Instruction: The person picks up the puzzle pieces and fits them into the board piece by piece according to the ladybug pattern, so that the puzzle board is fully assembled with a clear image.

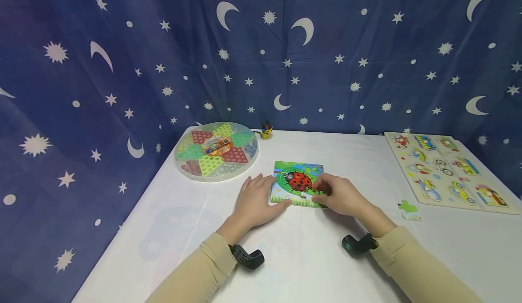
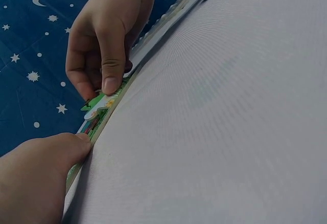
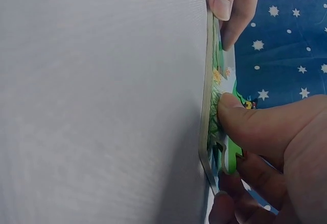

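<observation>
A ladybug jigsaw puzzle (image 1: 281, 193) lies in its flat board on the white table. My right hand (image 1: 341, 195) pinches a green and white puzzle piece (image 3: 232, 157) between thumb and fingers, just over the board's lower right part. In the right wrist view the piece stands slightly tilted above the tray. My left hand (image 1: 257, 203) rests at the board's left side with its fingers extended, and its thumb touches the near edge. Another loose puzzle piece (image 1: 409, 209), green with a pale bottom, lies to the right of my right hand.
A round Chinese checkers board (image 1: 218, 172) lies at the back left, with a small yellow figurine (image 1: 266, 131) beside it. At the right is a wooden peg puzzle board (image 1: 444, 187) with vehicle pictures. A blue curtain (image 1: 261, 58) with moons and stars hangs behind the table.
</observation>
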`<state>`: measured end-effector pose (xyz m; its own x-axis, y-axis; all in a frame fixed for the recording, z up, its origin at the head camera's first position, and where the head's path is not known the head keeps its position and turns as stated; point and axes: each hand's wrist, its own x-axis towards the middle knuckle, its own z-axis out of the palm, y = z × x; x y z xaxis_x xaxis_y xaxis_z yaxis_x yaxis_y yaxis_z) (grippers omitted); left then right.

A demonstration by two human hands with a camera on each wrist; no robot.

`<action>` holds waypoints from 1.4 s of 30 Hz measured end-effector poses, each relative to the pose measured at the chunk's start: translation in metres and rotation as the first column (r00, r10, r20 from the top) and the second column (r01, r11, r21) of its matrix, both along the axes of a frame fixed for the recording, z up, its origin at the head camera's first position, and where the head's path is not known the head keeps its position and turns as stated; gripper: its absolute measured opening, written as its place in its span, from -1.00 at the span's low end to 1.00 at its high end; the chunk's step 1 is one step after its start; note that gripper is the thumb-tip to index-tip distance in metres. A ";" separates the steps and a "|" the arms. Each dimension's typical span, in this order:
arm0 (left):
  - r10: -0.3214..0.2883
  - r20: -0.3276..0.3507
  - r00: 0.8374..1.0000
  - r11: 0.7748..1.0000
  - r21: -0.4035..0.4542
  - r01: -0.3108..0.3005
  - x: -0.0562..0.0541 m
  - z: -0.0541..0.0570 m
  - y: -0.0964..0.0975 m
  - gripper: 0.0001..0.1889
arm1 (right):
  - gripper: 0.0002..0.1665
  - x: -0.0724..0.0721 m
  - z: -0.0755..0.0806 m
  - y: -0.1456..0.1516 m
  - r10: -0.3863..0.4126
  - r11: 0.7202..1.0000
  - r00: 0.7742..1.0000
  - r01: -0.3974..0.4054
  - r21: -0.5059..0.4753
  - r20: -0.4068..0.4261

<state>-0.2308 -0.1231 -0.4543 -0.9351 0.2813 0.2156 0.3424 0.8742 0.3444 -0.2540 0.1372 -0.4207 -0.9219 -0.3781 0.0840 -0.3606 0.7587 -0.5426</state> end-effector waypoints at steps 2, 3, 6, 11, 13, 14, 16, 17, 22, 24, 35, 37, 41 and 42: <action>0.002 0.000 1.000 1.000 0.000 -0.002 0.000 0.000 0.000 -0.13 | -0.70 0.000 0.000 -0.001 0.000 1.000 1.000 0.000 -0.001 -0.001; 0.003 0.001 1.000 1.000 -0.002 -0.003 -0.001 -0.001 0.000 -0.13 | -0.70 0.000 0.000 -0.001 0.001 1.000 1.000 -0.001 -0.002 -0.001; 0.006 -0.002 1.000 1.000 -0.005 -0.006 -0.001 -0.002 0.000 -0.13 | -0.71 0.001 0.001 -0.002 0.005 1.000 1.000 -0.005 -0.005 0.002; 0.002 -0.004 1.000 1.000 0.000 -0.002 -0.002 -0.002 0.000 -0.13 | -0.73 0.001 0.003 -0.003 0.001 1.000 1.000 -0.001 0.011 0.007; 0.002 -0.008 1.000 1.000 0.004 -0.002 -0.001 -0.002 0.000 -0.14 | -0.73 0.001 0.003 -0.004 0.008 1.000 1.000 -0.008 0.015 0.003; 0.003 -0.012 1.000 1.000 0.007 -0.003 -0.001 -0.002 0.000 -0.14 | -0.73 0.001 0.004 -0.004 0.015 1.000 1.000 -0.015 0.015 0.000; 0.004 -0.017 1.000 1.000 0.011 -0.004 -0.001 -0.003 0.000 -0.15 | -0.72 0.001 0.004 -0.004 0.026 1.000 1.000 -0.026 0.016 -0.009; 0.005 -0.020 1.000 1.000 0.012 -0.005 -0.001 -0.003 0.000 -0.15 | -0.72 0.001 0.004 -0.004 0.031 0.999 0.999 -0.031 0.017 -0.015; 0.005 -0.031 1.000 1.000 0.011 -0.005 -0.002 -0.003 0.001 -0.15 | -0.72 0.001 0.004 -0.007 0.039 0.999 0.999 -0.038 0.015 -0.037; 0.004 -0.036 0.999 1.000 0.011 -0.004 -0.002 -0.003 0.001 -0.15 | -0.73 0.002 0.004 -0.009 0.041 0.999 0.998 -0.040 0.006 -0.041; 0.006 -0.039 0.999 1.000 0.004 -0.006 -0.002 -0.005 0.000 -0.14 | -0.73 0.004 0.002 -0.023 0.043 0.999 0.997 -0.043 0.004 -0.060; 0.005 -0.039 0.999 1.000 0.005 -0.005 -0.002 -0.005 0.000 -0.14 | -0.73 0.004 0.003 -0.025 0.044 0.999 0.997 -0.043 0.012 -0.058; -0.001 -0.039 0.999 1.000 0.007 0.001 -0.002 -0.004 0.000 -0.14 | -0.72 0.003 0.002 -0.028 0.046 0.999 0.997 -0.044 0.024 -0.061; -0.003 -0.038 0.999 1.000 0.007 0.003 -0.002 -0.004 0.000 -0.14 | -0.72 0.003 0.002 -0.029 0.047 0.999 0.997 -0.046 0.027 -0.063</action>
<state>-0.2332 -0.1234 -0.4586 -0.9252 0.2825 0.2534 0.3582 0.8706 0.3371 -0.2511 0.1084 -0.4185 -0.8963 -0.4233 0.1319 -0.4292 0.7537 -0.4977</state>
